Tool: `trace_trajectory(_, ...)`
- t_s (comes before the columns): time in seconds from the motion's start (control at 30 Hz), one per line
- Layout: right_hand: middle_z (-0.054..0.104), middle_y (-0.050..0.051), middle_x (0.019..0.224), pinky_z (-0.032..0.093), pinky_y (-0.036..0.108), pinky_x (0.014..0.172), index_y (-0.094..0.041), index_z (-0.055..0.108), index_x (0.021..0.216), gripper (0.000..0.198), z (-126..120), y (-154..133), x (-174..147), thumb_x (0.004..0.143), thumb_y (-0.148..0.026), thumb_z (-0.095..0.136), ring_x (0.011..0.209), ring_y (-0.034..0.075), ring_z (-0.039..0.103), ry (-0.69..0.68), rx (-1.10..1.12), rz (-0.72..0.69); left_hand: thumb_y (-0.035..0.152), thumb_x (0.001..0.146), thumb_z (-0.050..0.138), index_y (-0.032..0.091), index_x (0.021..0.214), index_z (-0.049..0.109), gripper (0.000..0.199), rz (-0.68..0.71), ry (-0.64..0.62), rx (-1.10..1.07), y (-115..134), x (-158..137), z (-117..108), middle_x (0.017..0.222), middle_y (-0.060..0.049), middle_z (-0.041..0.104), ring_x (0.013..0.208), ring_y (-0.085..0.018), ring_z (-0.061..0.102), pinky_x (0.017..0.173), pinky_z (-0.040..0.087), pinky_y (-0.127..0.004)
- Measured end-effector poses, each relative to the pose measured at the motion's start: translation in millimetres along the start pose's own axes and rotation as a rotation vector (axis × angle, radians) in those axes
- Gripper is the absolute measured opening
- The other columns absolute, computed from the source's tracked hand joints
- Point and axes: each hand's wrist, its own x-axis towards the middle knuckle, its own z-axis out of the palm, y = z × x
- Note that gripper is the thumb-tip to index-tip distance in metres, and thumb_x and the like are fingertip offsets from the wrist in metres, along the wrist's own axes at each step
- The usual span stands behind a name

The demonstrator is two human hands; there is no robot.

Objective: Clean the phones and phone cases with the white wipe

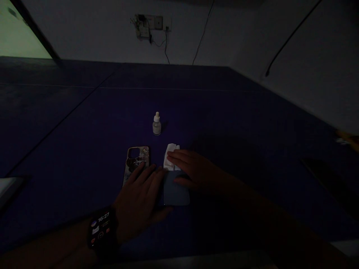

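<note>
A phone with a plain bluish-grey surface lies flat in front of me. A folded white tissue covers its far end. The fingers of my right hand press down on the tissue, and its thumb rests over the phone. My left hand, wearing a smartwatch, has its fingers stretched out and lies along the phone's left edge. Those fingers partly cover a patterned phone case with a large camera cutout. Beyond them a small dropper bottle with a white cap and a pale bulb stands upright.
Everything lies on a dark blue surface in dim light. A long dark object is at the right, and a pale-edged object at the left. Wall sockets with plugs and hanging cables are at the back.
</note>
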Motion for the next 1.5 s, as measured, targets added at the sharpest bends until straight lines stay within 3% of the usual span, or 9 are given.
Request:
trace_trajectory(0.4, 0.052, 0.018, 0.152, 0.040, 0.051, 0.118, -0.011, 0.050, 0.148, 0.058, -0.4, 8.2, 2.0, 0.099, -0.041, 0.058, 0.143, 0.029, 0.047, -0.025, 0.062, -0.061, 0.057, 0.088, 0.064, 0.005, 0.139, 0.046, 0.076, -0.005, 0.006, 0.008, 0.7, 0.7, 0.2, 0.131, -0.020, 0.067, 0.125, -0.036, 0.061, 0.112, 0.041, -0.059)
trace_trajectory(0.57, 0.052, 0.019, 0.152, 0.040, 0.053, 0.118, -0.011, 0.049, 0.148, 0.057, -1.6, 7.9, 0.6, 0.099, -0.039, 0.056, 0.142, 0.031, 0.048, 0.022, 0.035, 0.071, 0.059, 0.090, 0.060, 0.006, 0.140, 0.045, 0.075, -0.006, -0.006, -0.002, 0.7, 1.0, -0.6, 0.130, -0.020, 0.067, 0.125, -0.036, 0.061, 0.111, 0.042, -0.059)
trace_trajectory(0.7, 0.051, 0.017, 0.153, 0.039, 0.049, 0.119, -0.011, 0.051, 0.147, 0.059, -2.2, 4.2, 1.5, 0.098, -0.043, 0.059, 0.144, 0.029, 0.045, -0.036, 0.070, -0.074, 0.060, 0.090, 0.059, 0.008, 0.140, 0.045, 0.074, -0.010, -0.002, 0.002, 0.5, 0.9, 0.0, 0.129, -0.019, 0.068, 0.126, -0.036, 0.061, 0.112, 0.041, -0.059)
trace_trajectory(0.87, 0.051, 0.019, 0.152, 0.041, 0.052, 0.117, -0.008, 0.050, 0.148, 0.058, -4.9, 4.0, 1.9, 0.100, -0.040, 0.055, 0.142, 0.031, 0.048, -0.021, 0.042, 0.067, 0.058, 0.088, 0.062, 0.006, 0.141, 0.044, 0.076, -0.012, -0.006, 0.004, 0.6, 0.2, 1.3, 0.132, -0.020, 0.066, 0.127, -0.036, 0.060, 0.112, 0.041, -0.059)
trace_trajectory(1.03, 0.053, 0.017, 0.151, 0.038, 0.050, 0.119, -0.012, 0.054, 0.145, 0.059, -7.3, 1.1, -2.6, 0.099, -0.049, 0.057, 0.144, 0.029, 0.046, -0.037, 0.145, -0.065, 0.059, 0.087, 0.063, 0.006, 0.141, 0.044, 0.078, -0.018, -0.012, -0.008, 0.3, -0.2, 1.4, 0.132, -0.020, 0.066, 0.128, -0.037, 0.059, 0.112, 0.040, -0.060)
trace_trajectory(1.2, 0.054, 0.021, 0.149, 0.042, 0.054, 0.116, -0.009, 0.052, 0.146, 0.059, -6.0, 0.3, -6.0, 0.100, -0.047, 0.055, 0.140, 0.032, 0.051, 0.050, 0.093, 0.139, 0.059, 0.089, 0.061, 0.010, 0.142, 0.044, 0.074, -0.035, -0.016, -0.022, 1.3, 1.9, -1.0, 0.131, -0.019, 0.067, 0.127, -0.036, 0.060, 0.113, 0.040, -0.058)
trace_trajectory(1.3, 0.049, 0.022, 0.154, 0.039, 0.053, 0.118, -0.008, 0.048, 0.149, 0.067, -3.9, -3.2, -2.9, 0.097, -0.050, 0.058, 0.145, 0.032, 0.044, -0.005, 0.130, 0.019, 0.060, 0.088, 0.061, 0.009, 0.141, 0.043, 0.076, -0.021, -0.010, -0.023, 1.1, 2.3, -1.7, 0.129, -0.019, 0.068, 0.126, -0.036, 0.061, 0.111, 0.041, -0.059)
trace_trajectory(1.4, 0.054, 0.016, 0.151, 0.039, 0.049, 0.119, -0.015, 0.055, 0.145, 0.057, -8.6, -1.5, -5.7, 0.099, -0.048, 0.057, 0.144, 0.028, 0.047, -0.027, 0.188, -0.083, 0.059, 0.089, 0.061, 0.008, 0.143, 0.042, 0.076, -0.012, -0.006, -0.015, 0.6, 1.4, -1.3, 0.130, -0.019, 0.068, 0.127, -0.036, 0.060, 0.112, 0.041, -0.059)
trace_trajectory(1.5, 0.063, 0.013, 0.142, 0.044, 0.048, 0.116, -0.019, 0.062, 0.137, 0.046, -16.8, 7.6, -15.7, 0.101, -0.046, 0.055, 0.136, 0.027, 0.056, 0.027, 0.153, 0.040, 0.057, 0.090, 0.061, 0.007, 0.143, 0.042, 0.075, -0.020, -0.006, -0.017, 0.6, 0.8, -1.0, 0.132, -0.020, 0.067, 0.127, -0.036, 0.060, 0.113, 0.040, -0.059)
